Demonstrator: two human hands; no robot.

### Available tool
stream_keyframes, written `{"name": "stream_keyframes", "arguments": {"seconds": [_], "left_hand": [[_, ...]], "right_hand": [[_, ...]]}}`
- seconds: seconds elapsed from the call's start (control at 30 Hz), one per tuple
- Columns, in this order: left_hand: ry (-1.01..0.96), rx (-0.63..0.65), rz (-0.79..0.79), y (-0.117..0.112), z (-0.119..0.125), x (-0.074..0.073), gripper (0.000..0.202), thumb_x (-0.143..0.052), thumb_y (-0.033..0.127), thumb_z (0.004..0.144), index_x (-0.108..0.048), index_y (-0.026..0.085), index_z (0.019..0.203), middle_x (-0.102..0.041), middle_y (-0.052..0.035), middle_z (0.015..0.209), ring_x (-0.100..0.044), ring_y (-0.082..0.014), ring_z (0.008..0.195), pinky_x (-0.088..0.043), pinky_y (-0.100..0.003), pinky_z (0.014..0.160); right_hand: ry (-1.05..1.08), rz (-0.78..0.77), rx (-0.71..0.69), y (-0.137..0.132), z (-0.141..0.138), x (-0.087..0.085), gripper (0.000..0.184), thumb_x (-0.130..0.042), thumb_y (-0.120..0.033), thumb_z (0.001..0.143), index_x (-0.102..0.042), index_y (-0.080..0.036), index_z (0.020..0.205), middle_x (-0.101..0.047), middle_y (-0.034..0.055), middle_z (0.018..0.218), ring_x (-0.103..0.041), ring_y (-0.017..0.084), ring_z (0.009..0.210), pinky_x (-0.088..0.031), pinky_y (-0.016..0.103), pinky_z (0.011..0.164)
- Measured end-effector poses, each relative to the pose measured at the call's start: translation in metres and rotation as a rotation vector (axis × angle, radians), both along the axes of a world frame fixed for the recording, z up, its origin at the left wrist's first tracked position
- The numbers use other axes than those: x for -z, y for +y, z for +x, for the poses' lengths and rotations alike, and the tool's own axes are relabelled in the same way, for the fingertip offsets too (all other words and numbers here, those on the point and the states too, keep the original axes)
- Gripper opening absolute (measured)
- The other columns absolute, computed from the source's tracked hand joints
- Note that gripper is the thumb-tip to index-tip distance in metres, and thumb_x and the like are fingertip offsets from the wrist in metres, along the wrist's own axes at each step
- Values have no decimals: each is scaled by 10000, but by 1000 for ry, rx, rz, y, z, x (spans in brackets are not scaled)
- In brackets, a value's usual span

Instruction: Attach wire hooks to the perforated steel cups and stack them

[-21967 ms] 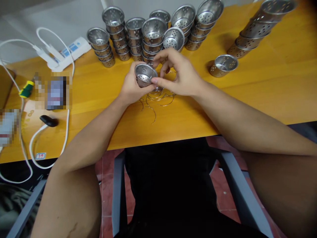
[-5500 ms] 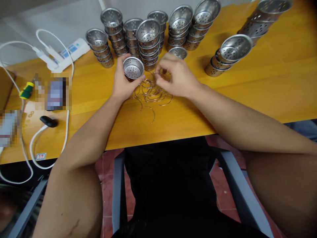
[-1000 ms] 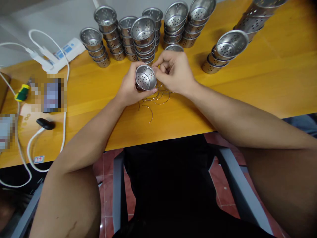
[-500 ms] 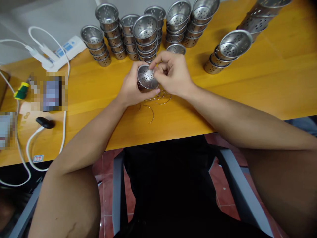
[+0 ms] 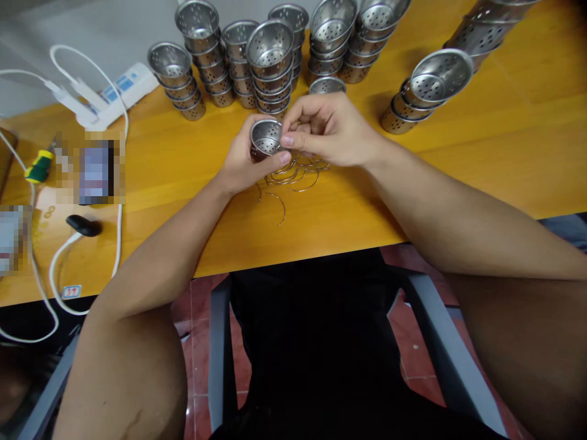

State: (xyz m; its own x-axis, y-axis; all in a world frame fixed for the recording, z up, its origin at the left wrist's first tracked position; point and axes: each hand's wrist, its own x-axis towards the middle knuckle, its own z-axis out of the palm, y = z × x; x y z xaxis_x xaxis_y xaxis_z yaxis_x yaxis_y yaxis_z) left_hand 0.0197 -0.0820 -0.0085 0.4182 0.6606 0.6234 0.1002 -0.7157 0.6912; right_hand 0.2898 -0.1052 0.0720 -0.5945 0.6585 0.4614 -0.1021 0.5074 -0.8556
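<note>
Metal cup [image 5: 265,137] in left hand [image 5: 242,162] now meets right fingers [image 5: 299,142], earlier apart.

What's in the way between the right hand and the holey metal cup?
Nothing visible: the right hand is right at the perforated metal cup, which the left hand holds. The curved wires lie on the wooden table, not between them.

Dressed in black clothing [image 5: 316,354] across the front, bare along both arms [image 5: 160,244] down to the fingers [image 5: 280,158], with a small crooked mark [image 5: 132,421] on the left.
</note>
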Motion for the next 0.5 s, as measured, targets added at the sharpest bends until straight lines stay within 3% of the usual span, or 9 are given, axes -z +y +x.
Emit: {"name": "stream_keyframes", "arguments": {"seconds": [0.1,0.2,0.3,0.5], "left_hand": [[31,-17,-14,3,0,1,1054,-1062,970,762,-673,386,1549,-818,-116,1420,-856,-401,1299,-740,-668,1165],[113,-126,-76,6,-1,1,949,-1152,804,730,-691,355,1428,-821,-113,1357,-842,-400,1285,-721,-662,1188],[126,-136,-82,5,-2,-1,885,-1157,710,746,-681,351,1400,-827,-104,1346,-841,-391,1264,-718,-641,1169],[112,-55,-13,2,-3,-2,843,-1075,711,846,-658,364,1491,-831,-100,1360,-848,-368,1195,-733,-615,1087]], "right_hand": [[-13,-38,9,3,0,2,626,-1086,-839,1000,-854,-261,1067,-637,-45,682,-551,147,592,-463,312,583],[-43,-75,18,2,-2,2,664,-1088,-876,970,-847,-263,1050,-651,-39,690,-555,147,589,-455,317,569],[-44,-64,15,-2,-4,-1,692,-1103,-898,937,-831,-266,1013,-657,-32,693,-557,154,618,-474,329,601],[-76,-69,13,-5,-5,-6,721,-1120,-914,898,-799,-273,973,-651,-18,691,-562,178,653,-451,360,612]]}}
